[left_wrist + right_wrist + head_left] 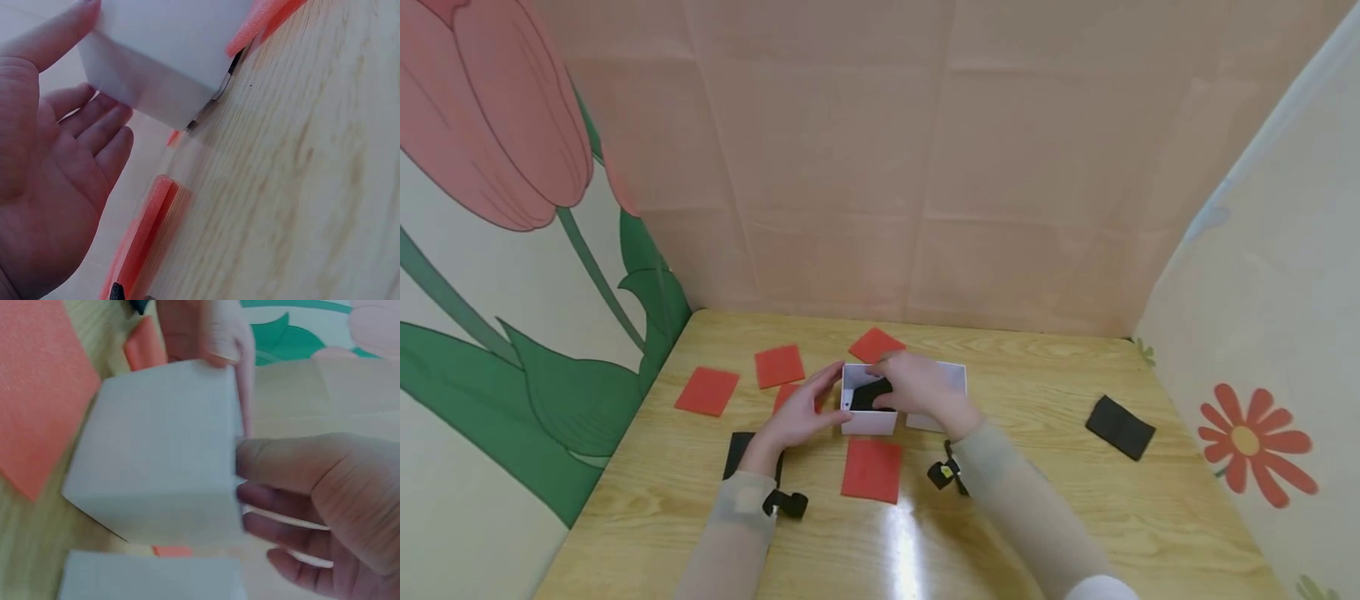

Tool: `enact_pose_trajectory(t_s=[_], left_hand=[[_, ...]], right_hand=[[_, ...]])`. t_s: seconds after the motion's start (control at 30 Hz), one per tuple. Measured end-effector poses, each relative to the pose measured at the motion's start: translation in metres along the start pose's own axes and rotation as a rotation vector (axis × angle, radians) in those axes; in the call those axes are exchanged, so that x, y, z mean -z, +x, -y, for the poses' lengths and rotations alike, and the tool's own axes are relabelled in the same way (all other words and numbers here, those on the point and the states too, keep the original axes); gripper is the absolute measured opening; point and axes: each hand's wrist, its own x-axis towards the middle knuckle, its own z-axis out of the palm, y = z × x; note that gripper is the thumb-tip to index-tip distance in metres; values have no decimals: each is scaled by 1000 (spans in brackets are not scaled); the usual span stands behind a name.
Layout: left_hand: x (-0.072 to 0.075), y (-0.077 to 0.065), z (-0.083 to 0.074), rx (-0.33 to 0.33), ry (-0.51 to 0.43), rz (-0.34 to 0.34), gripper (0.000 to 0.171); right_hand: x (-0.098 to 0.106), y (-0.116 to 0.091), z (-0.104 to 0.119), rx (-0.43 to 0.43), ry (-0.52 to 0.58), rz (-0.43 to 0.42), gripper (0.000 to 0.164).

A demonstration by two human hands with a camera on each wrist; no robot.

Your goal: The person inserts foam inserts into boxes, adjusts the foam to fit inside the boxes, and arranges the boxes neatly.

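Note:
A white open box (pixel 868 424) stands mid-table, its plain sides also filling the right wrist view. My left hand (pixel 800 417) grips its left end, thumb at the near rim and fingers round the far side. Inside the box lies a black foam sheet (pixel 867 394). My right hand (pixel 917 385) reaches in from the right and holds that sheet between thumb and fingers. In the right wrist view these fingertips disappear past the box (pixel 156 431) edge. A second white container (pixel 957 377) is right beside the box, partly covered by my right hand.
Several red foam squares lie around the box: one (pixel 871 471) in front, one (pixel 877 343) behind, others (pixel 707 391) to the left. A black sheet (pixel 739 450) shows partly under my left wrist. Another black sheet (pixel 1120 427) lies far right. A fabric wall (pixel 925 208) rises behind the table.

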Motion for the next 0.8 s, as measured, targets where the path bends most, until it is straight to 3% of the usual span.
enact_pose_trajectory(t_s=[0.2,0.63,0.8], left_hand=[[0,-1,-1,15,13,-19,96],[-1,-3,-3,12,11,-19,97],[-1,-2,-2,8,18,-14,95]], right_hand=[[12,-10,-1,-23,-18,45,42],[1,-1,4,-112,-4,78,26],[-6,6,6,-142,-57,76,22]])
